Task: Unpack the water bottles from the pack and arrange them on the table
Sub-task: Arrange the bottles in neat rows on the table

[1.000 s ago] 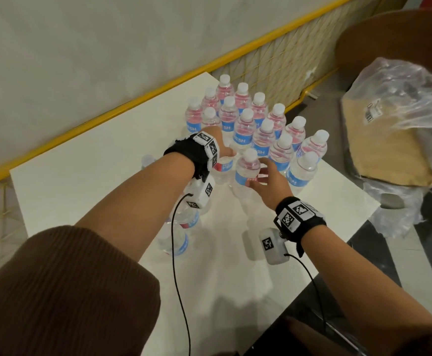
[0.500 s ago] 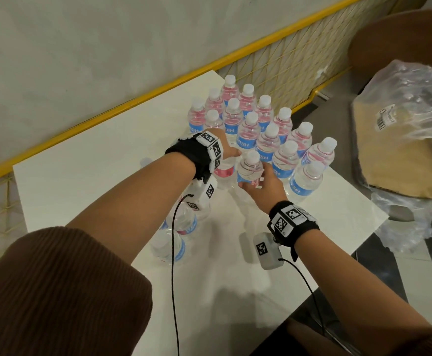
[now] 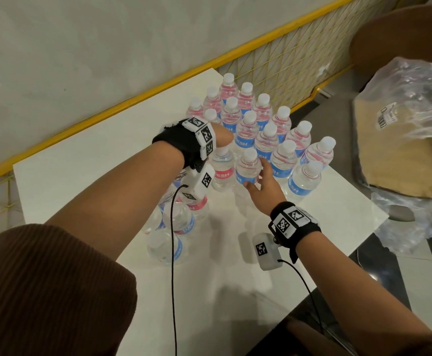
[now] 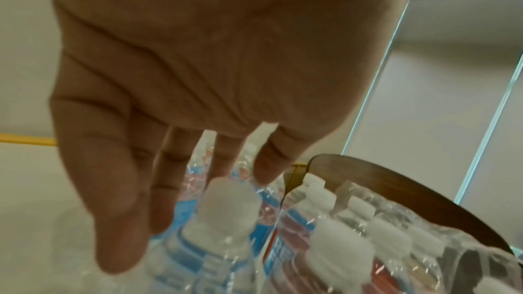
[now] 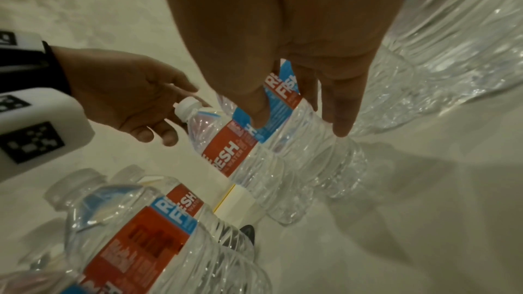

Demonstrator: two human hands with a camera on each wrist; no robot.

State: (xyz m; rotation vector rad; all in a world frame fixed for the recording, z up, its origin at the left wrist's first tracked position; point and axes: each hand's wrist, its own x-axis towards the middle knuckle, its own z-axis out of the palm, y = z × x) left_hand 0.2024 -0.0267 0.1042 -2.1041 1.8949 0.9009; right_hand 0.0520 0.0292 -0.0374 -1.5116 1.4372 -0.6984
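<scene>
Several clear water bottles (image 3: pixel 261 119) with white caps and red-and-blue labels stand packed together at the far right of the white table (image 3: pixel 107 155). My right hand (image 3: pixel 258 176) holds the front bottle (image 3: pixel 248 170) of the group at its label, thumb on one side and fingers on the other; the right wrist view shows this bottle (image 5: pixel 283 88) between them. My left hand (image 3: pixel 222 137) hovers over the cap of the neighbouring bottle (image 3: pixel 221 170). Its fingers (image 4: pixel 161 187) hang relaxed above the cap (image 4: pixel 229 200) and hold nothing.
A few more bottles (image 3: pixel 179 222) stand apart under my left forearm. The torn plastic wrap (image 3: pixel 415 98) and its cardboard tray (image 3: pixel 394 160) lie on a chair to the right. A yellow wire fence (image 3: pixel 286 60) runs behind the table. The table's right edge (image 3: pixel 351 227) is close to my right wrist.
My right hand has moved from beside the front bottle to holding it by the label. The left hand stays over the neighbouring bottle's cap.
</scene>
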